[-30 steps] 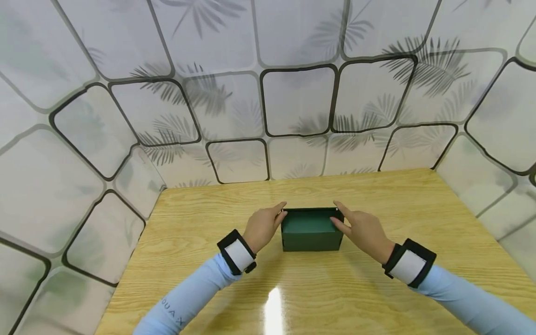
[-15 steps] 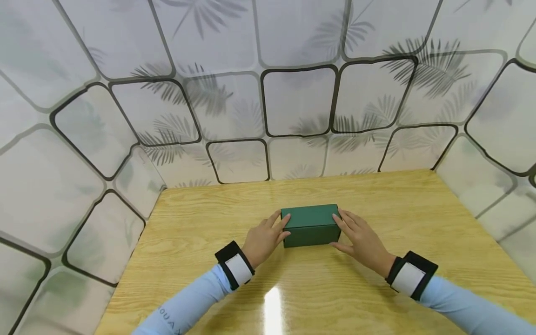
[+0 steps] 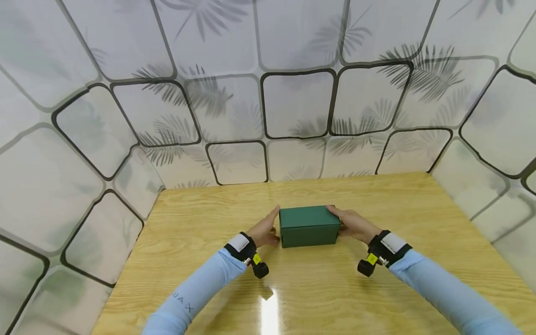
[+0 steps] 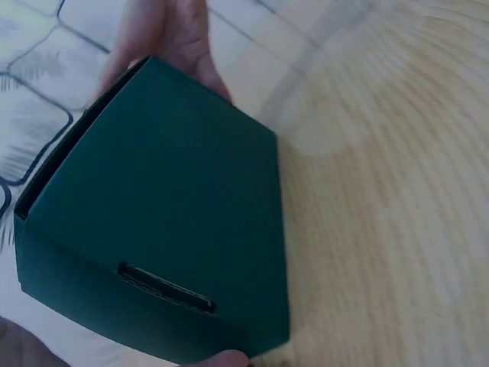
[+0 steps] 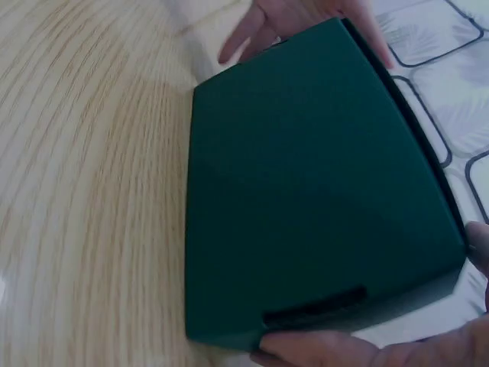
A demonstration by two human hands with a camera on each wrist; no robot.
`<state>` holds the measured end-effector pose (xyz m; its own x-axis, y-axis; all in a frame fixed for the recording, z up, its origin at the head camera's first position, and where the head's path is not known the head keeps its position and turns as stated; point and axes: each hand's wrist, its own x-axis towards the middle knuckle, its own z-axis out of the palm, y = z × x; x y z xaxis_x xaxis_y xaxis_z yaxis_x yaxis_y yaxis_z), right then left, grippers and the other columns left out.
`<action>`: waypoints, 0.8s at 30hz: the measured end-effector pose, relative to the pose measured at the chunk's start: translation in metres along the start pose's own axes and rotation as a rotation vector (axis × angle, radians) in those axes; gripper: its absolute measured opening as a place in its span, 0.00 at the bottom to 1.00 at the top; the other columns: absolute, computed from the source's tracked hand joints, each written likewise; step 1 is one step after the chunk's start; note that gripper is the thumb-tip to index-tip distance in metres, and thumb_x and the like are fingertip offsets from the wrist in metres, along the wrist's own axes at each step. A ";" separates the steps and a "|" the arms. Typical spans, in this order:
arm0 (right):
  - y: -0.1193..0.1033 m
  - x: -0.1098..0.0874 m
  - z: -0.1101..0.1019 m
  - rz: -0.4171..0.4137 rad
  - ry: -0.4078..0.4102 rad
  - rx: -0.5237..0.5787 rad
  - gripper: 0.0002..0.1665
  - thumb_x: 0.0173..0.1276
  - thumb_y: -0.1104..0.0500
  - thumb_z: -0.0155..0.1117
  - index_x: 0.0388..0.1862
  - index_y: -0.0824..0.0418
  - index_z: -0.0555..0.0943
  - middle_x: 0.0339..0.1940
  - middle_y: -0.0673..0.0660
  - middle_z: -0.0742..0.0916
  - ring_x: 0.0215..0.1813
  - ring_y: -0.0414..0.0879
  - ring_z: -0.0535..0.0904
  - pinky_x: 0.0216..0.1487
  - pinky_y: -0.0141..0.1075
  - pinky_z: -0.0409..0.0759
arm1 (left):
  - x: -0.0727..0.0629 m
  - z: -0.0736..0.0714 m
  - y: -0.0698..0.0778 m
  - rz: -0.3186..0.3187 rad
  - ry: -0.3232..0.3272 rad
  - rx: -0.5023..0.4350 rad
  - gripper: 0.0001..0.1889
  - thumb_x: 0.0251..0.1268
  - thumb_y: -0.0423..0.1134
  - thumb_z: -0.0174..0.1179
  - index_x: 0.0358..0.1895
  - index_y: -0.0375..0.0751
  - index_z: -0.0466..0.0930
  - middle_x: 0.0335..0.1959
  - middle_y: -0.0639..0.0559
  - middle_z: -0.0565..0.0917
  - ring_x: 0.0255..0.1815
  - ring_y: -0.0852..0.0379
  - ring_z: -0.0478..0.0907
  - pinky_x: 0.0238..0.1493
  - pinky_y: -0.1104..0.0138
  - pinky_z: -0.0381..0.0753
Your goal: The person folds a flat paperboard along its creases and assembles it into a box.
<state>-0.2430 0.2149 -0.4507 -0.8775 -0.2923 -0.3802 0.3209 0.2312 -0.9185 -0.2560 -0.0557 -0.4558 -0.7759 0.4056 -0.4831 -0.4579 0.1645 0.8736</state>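
A dark green cardboard box [image 3: 310, 232] stands on the wooden table, its lid [image 3: 309, 216] down over the top. At its left end is my left hand [image 3: 264, 231], with one finger extended up along the edge. In the left wrist view a fingertip [image 4: 229, 358] touches the box's lower edge near a slot [image 4: 166, 289]. My right hand [image 3: 355, 224] holds the right end, one digit on the top corner and the others against the end face. In the right wrist view, a finger [image 5: 313, 348] lies beside a slot [image 5: 315, 306].
The wooden table [image 3: 209, 204] extends around the box, with a bright reflection near its front. A patterned fabric wall [image 3: 297, 104] rises along the back and both sides. Each wrist wears a strap with a small black camera [image 3: 260, 270].
The box's lid has come down over its open top. Both hands have moved from the top and front to the box's two ends, wrists turned so the cameras show.
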 end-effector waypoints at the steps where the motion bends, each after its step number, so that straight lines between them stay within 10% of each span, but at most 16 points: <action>1: 0.001 0.004 0.001 0.004 -0.021 0.012 0.45 0.79 0.42 0.41 0.75 0.77 0.47 0.72 0.81 0.58 0.71 0.72 0.61 0.64 0.56 0.70 | 0.005 0.001 0.001 0.010 -0.022 -0.007 0.42 0.76 0.62 0.31 0.78 0.39 0.29 0.75 0.24 0.38 0.73 0.22 0.44 0.69 0.37 0.53; 14: 0.039 0.000 0.002 -0.412 0.050 -0.310 0.53 0.64 0.58 0.68 0.79 0.61 0.48 0.78 0.72 0.46 0.75 0.75 0.45 0.64 0.66 0.62 | 0.008 0.006 -0.029 0.444 -0.035 0.563 0.50 0.71 0.46 0.56 0.76 0.34 0.24 0.76 0.28 0.36 0.77 0.34 0.43 0.73 0.44 0.52; 24: 0.064 -0.007 0.028 -0.595 0.215 -0.630 0.49 0.54 0.71 0.71 0.72 0.74 0.59 0.73 0.81 0.51 0.68 0.74 0.61 0.54 0.53 0.76 | -0.001 0.010 -0.048 0.427 -0.041 0.771 0.48 0.72 0.38 0.55 0.75 0.31 0.24 0.73 0.22 0.24 0.75 0.28 0.45 0.65 0.48 0.67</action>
<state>-0.2063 0.2062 -0.5101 -0.9043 -0.3612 0.2275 -0.4093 0.5820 -0.7027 -0.2294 -0.0546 -0.4965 -0.7911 0.6004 -0.1171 0.2988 0.5464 0.7824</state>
